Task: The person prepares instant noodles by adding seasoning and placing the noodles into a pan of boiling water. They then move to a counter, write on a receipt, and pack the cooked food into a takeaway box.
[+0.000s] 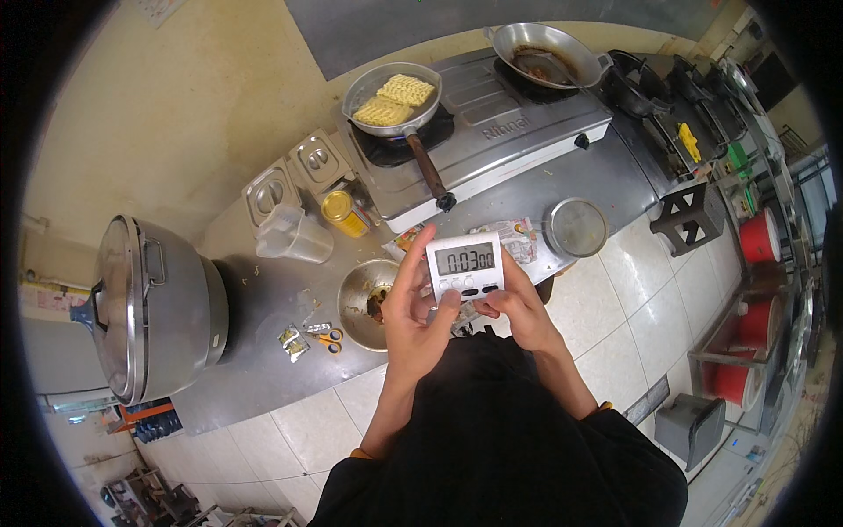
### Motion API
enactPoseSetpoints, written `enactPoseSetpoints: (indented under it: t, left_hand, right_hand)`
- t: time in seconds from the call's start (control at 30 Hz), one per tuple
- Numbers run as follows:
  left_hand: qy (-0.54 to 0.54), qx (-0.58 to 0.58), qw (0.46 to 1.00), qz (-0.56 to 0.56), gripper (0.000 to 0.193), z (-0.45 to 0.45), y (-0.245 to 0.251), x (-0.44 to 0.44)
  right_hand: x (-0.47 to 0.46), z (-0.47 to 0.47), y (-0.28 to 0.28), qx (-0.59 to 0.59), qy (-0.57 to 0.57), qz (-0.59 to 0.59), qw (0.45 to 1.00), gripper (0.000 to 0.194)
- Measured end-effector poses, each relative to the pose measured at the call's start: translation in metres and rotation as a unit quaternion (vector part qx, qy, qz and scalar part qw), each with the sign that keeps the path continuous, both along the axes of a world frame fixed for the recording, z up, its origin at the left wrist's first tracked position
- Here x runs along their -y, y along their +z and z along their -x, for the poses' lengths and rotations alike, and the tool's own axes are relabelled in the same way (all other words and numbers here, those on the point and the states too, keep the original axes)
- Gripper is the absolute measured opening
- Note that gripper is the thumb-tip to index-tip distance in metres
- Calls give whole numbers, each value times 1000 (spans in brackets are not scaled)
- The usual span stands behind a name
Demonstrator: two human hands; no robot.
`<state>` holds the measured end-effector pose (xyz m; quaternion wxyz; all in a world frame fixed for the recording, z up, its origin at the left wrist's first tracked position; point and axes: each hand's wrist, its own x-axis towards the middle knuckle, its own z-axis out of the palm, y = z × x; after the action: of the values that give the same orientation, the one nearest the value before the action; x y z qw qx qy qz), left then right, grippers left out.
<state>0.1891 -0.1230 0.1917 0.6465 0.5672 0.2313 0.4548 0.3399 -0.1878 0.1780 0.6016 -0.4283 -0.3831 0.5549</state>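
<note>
Both my left hand (419,309) and my right hand (523,306) grip a white digital kitchen timer (465,267) before my chest. Its lit-free display faces me and shows three minutes. My thumbs rest at the lower buttons. Partly behind my left hand is a steel mixing bowl (359,329) with dark sauce at its bottom. Beyond the timer, a pan (355,82) with a wooden handle stands on the left burner of a Rinnai gas stove (484,125). Two blocks of dried noodles (395,102) lie in the pan, and a bluish flame shows beneath it.
Left on the steel counter are a large lidded pot (164,309), a plastic measuring jug (296,234), a yellow-lidded can (346,214), scissors (329,339) and torn sachets (293,342). A strainer (577,227) sits by the right edge. A wok (550,49) occupies the right burner.
</note>
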Motion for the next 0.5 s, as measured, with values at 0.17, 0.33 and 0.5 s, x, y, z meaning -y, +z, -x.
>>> enactPoseSetpoints:
  t: [0.17,0.33,0.5]
  left_hand:
    - [11,-18,1000,17,74,-2,-2,1]
    - [4,-3,999,34,76,-2,-2,2]
    - [2,-8,1000,27,76,-3,-4,2]
  right_hand:
    - [3,1,3,44,-14,54,998,69]
    - [4,-1,4,39,-3,28,999,71]
    - [3,-5,-2,13,9,16,1000,72]
